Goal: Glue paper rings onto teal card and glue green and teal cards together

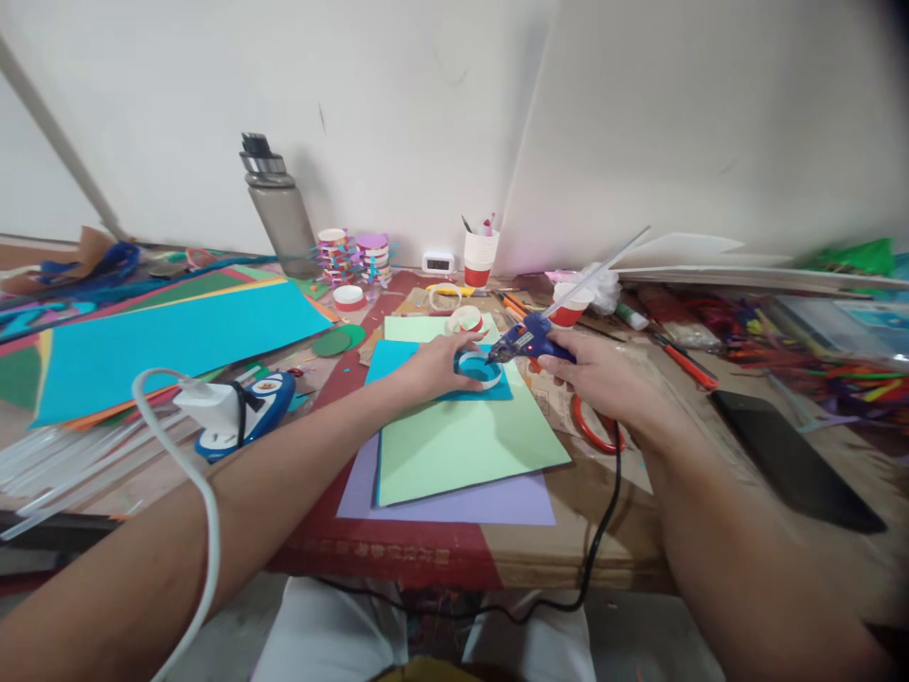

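My right hand (586, 365) is wrapped round a blue hot glue gun (532, 339), with a long clear glue stick (603, 268) jutting from its back. The gun's nozzle points down at a white paper ring (489, 382). Thumb and fingers of my left hand (447, 365) pinch the ring's left side. That ring stands on a blue paper sheet (398, 358), which lies over light green paper (461, 455) and a lilac sheet (525, 510). Just beyond sits a red and white cut cup ring (467, 320).
Red-handled scissors (597, 431) and a black phone (795, 459) lie to the right. A power strip (266, 412) and coloured sheets (185, 332) are at left. A bottle (278, 208), decorated cups (373, 256) and a pen cup (481, 256) stand by the wall. A black cord (603, 530) hangs over the edge.
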Demonstrator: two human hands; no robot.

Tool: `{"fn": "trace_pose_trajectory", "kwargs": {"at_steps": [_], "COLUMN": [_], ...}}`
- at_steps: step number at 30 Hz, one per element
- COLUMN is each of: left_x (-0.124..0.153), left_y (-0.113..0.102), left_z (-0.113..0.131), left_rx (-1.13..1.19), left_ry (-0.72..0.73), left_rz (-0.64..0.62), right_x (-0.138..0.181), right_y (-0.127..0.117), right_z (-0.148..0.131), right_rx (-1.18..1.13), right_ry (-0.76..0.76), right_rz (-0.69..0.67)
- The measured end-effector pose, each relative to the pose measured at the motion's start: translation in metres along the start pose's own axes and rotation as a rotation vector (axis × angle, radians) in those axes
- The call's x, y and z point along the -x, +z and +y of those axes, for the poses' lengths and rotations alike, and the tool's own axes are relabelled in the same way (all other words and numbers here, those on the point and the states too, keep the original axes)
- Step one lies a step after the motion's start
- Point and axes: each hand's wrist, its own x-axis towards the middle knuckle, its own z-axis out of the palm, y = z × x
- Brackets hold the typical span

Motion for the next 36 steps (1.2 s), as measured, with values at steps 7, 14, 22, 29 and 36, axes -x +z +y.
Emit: {"fn": "trace_pose_trajectory", "kwargs": {"at_steps": [7,14,22,29,36], "left_x": [0.0,0.004,0.002,0.003,0.003], "left_y": [-0.004,0.003,0.008,0.009,0.008], "left_z": [0.008,-0.005,-0.008,-0.009,-0.007], "left_rx": [-0.106,-0.034,0.017,0.029,0.035], "left_ry": [-0.07,0.041,-0.022,0.018,0.006], "left_rz": [0.001,0.022,0.038,0.068,0.052], "right_x": [0.003,0.001,0.0,0.001,0.002], "right_y": [-0.005,0.003,0.011,0.016,0.022], "right_z": [-0.004,-0.002,0.005,0.005,0.002], "right_rx": [0.007,0.03,0.092,0.16,0.234], "right_ry": [0.006,-0.054,-0.09,-0.114,-0.097], "right_rz": [0.016,0.011,0.065,0.046,0.053]}}
